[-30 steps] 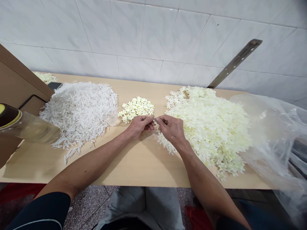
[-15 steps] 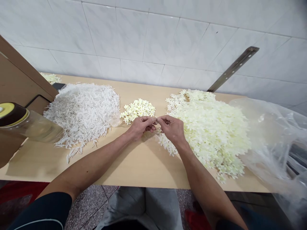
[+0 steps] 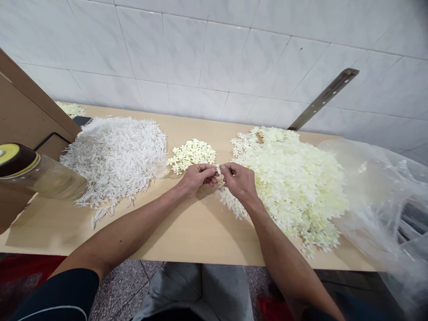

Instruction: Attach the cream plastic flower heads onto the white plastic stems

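Right hand's (image 3: 240,179) grip clamps a small white flower (image 3: 218,169), left hand (image 3: 199,177) pinched together right beside it, above the table (image 3: 200,238), a little flower pile (image 3: 194,153) just beyond!

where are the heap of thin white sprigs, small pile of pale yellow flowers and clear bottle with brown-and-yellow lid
Heap of thin white sprigs (image 3: 118,154): head view, heap's middle.
Small pile of pale yellow flowers (image 3: 192,154): head view, pile's middle.
Clear bottle (image 3: 52,178): head view, side wall.

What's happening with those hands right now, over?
Left hand and right hand: pinching, nearly touching. Tiny pale piece between them, too small to identify. Small flower pile just beyond left hand. Lidded bottle off left, out of the way.
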The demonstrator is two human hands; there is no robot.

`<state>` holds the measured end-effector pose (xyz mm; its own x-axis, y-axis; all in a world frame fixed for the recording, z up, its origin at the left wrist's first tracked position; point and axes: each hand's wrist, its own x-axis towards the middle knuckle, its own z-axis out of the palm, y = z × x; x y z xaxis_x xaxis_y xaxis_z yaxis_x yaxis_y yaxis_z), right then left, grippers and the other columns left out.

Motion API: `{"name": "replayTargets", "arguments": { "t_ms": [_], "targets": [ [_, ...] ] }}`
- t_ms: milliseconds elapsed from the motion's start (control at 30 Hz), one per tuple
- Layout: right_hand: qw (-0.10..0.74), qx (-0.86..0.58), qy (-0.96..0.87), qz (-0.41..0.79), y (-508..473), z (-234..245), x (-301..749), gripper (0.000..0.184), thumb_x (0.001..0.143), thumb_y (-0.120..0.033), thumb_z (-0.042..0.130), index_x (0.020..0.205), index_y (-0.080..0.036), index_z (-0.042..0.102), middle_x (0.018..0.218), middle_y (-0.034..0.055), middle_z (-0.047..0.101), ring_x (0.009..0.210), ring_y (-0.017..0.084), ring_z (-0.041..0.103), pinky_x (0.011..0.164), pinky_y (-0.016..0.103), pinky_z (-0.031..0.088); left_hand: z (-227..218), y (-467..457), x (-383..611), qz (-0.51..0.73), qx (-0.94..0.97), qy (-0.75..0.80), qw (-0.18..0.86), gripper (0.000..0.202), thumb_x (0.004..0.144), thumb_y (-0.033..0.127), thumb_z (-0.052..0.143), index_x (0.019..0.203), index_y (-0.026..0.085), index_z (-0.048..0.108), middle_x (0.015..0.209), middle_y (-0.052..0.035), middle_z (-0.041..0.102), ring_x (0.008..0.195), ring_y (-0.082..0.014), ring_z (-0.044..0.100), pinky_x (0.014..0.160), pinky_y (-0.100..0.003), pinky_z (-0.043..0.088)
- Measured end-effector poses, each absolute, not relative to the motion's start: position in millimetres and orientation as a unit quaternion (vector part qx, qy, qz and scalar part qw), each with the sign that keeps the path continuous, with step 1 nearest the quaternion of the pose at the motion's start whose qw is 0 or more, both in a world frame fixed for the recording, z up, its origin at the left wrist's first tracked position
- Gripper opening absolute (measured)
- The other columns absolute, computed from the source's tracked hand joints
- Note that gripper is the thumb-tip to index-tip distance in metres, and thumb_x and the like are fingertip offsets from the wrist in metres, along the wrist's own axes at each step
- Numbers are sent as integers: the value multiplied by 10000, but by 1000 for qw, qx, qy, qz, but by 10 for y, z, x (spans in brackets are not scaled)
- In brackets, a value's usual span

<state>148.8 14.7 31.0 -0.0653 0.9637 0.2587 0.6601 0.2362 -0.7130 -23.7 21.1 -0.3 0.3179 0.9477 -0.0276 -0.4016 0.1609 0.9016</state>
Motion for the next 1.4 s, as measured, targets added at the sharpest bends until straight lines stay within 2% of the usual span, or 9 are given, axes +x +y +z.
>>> {"name": "replayTargets", "arguments": {
  "t_ms": [233,467,667,833,1067,1233,1400],
  "targets": [
    [373,-571,-649,337,154,387,1493,412,887,-565,614,775,-176,690,598,15,667,489,147,647,516,240,514,15,206,-244,487,422,326,691,285,774,370,796,850,101,744,796,-80,710,627,-103,615,600,-235,480],
    [432,-562,-612,350,159,329,1445,435,742,-573,779,897,-166,767,744,57,741,602,183,692,518,273,594,-29,244,-248,501,408,321,692,294,761,368,805,863,97,750,813,-82,704,634,-104,620,590,-230,480],
    [418,-567,-645,297,163,302,1463,357,837,-535,700,840,-185,773,663,31,714,575,169,686,561,264,585,-64,264,-254,502,408,316,694,309,760,370,814,882,93,749,841,-84,707,650,-104,629,596,-229,481],
    [401,-556,-641,345,148,369,1482,352,873,-514,665,838,-169,723,652,24,695,526,152,668,542,252,566,-59,261,-264,489,410,302,709,320,760,384,823,879,96,752,842,-85,716,646,-99,630,599,-224,476],
    [394,-525,-635,408,178,332,1527,486,873,-642,627,825,-163,697,690,47,700,581,164,679,597,290,602,-30,229,-266,481,403,285,725,343,750,396,843,868,92,738,786,-72,705,630,-92,618,610,-217,473],
    [424,-504,-603,450,188,315,1505,500,854,-654,653,842,-155,689,674,39,682,564,157,657,585,309,612,9,208,-266,482,398,282,728,323,761,371,833,876,89,728,765,-64,698,625,-92,618,610,-222,471],
    [446,-510,-582,449,209,327,1529,474,810,-624,723,830,-152,701,588,-7,607,476,112,555,490,262,539,5,233,-282,495,382,297,722,316,742,355,830,884,98,712,829,-78,711,646,-102,633,603,-232,473]
  ]
}}
